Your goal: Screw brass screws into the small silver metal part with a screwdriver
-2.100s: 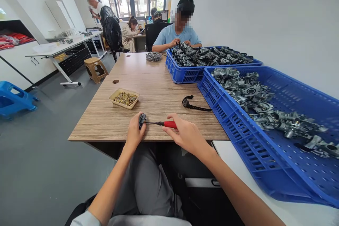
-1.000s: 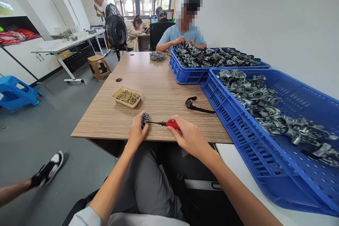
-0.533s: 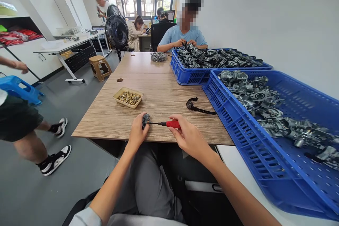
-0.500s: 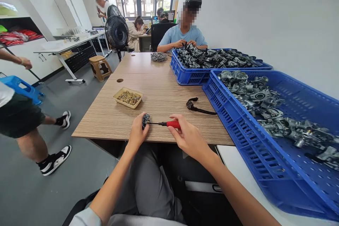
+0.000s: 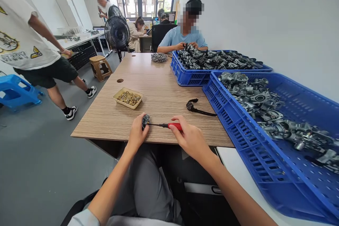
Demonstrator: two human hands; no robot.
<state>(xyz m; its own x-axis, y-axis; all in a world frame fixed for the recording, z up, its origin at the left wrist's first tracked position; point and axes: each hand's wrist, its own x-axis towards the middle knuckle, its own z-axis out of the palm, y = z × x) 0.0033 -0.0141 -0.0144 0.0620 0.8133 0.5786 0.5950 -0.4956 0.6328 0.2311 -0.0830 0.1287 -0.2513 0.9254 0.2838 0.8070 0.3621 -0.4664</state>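
Note:
My left hand (image 5: 137, 133) is closed around a small grey metal part (image 5: 145, 121), held on edge at the front of the wooden table. My right hand (image 5: 191, 137) grips the red handle of a screwdriver (image 5: 175, 126). Its dark shaft points left, and the tip meets the metal part beside my left thumb. Exactly where the tip sits is too small to make out. Beyond my left hand stands a cream tray (image 5: 116, 100) of small brass-coloured pieces. A black wristwatch (image 5: 190, 105) lies past my right hand.
A blue crate (image 5: 238, 148) of metal castings borders my right arm. Behind it stands another full blue crate (image 5: 182, 77), where a person in light blue (image 5: 182, 37) sits working. A bundle of small metal parts (image 5: 159, 57) lies at the table's far end. Someone walks on the left.
My right thumb has closed down onto the screwdriver handle, while my left hand keeps its hold on the metal part. The person on the left has walked farther into the room.

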